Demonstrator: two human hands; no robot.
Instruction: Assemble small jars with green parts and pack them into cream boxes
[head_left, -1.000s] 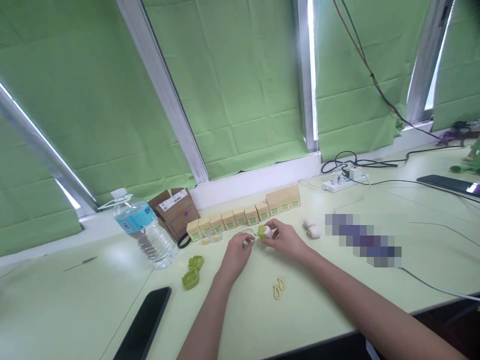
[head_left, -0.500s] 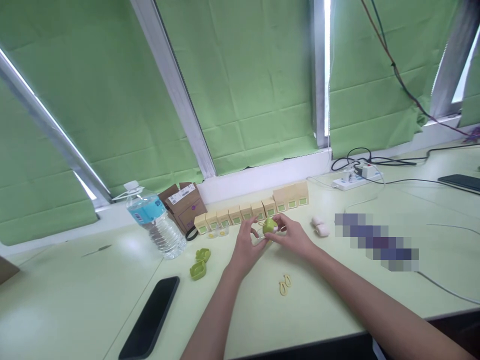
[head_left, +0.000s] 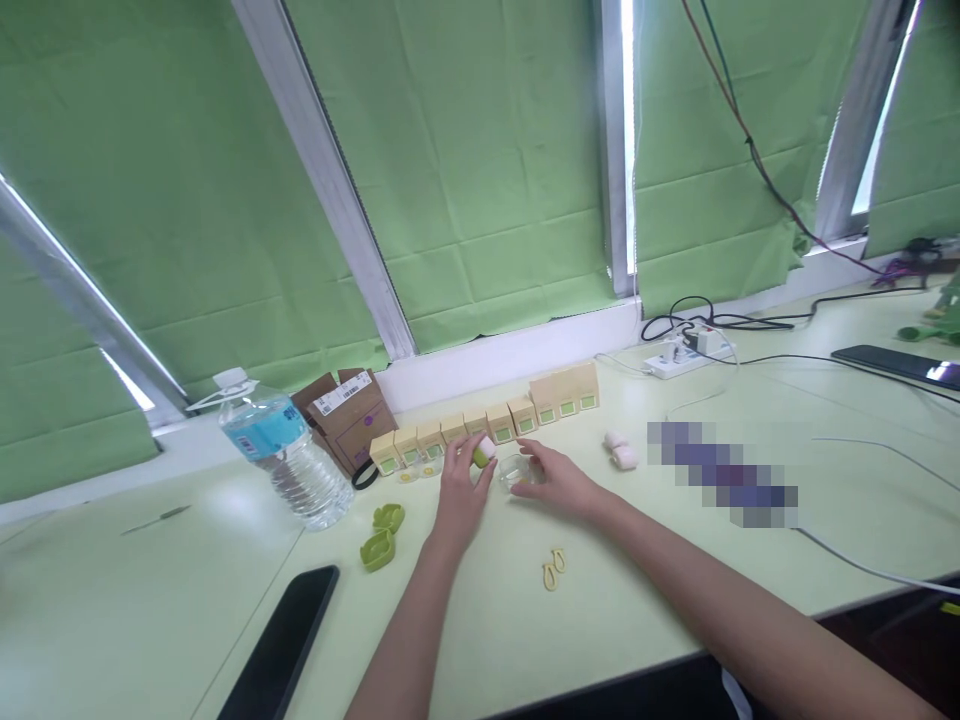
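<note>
My left hand (head_left: pixel 459 492) is closed around a small rounded piece, green at one end and pale pink at the other (head_left: pixel 485 452). Beside it, my right hand (head_left: pixel 556 480) grips a clear plastic shell (head_left: pixel 514 470) between thumb and fingers, close to the tabletop. Part of the shell is covered by the fingers. Two small yellow loops (head_left: pixel 553 569) lie in front of the hands. Left of my left hand rest two hollow green pieces (head_left: pixel 378 550), side by side. A pair of pale pink pieces (head_left: pixel 622 452) sits right of my right hand.
Behind the hands runs a row of small tan boxes (head_left: pixel 454 428). A water bottle (head_left: pixel 289 455), an opened brown carton (head_left: pixel 352 425) and a black ring (head_left: pixel 365 474) stand left. A phone (head_left: pixel 281 640) lies near front left. A power strip (head_left: pixel 688 360) with cables sits back right.
My hands have moved apart. The green-and-pink piece, earlier between both hands, is now in my left hand alone, and the clear shell is in my right. The view has shifted slightly right.
</note>
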